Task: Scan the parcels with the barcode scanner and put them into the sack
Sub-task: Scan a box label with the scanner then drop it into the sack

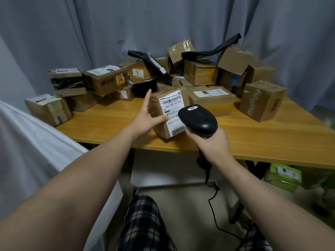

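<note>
- Both forearms, left (pixel 87 171) and right (pixel 257 189), are bare along all of their visible length, from the near edge up to the wrists.
- The left hand (pixel 145 120) and right hand (pixel 212 142) are bare too.
- The legs wear checked cloth in black and white: one leg near centre (pixel 143 223), the other at the near right (pixel 253 240).
- Whether these are shorts or trousers cannot be told.

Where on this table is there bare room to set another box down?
Two bare patches of table lie along the front edge: the wider between the labelled parcel and the moody box, a smaller one between that parcel and the small box at the left corner. Behind them the pile of boxes is crowded.
</note>
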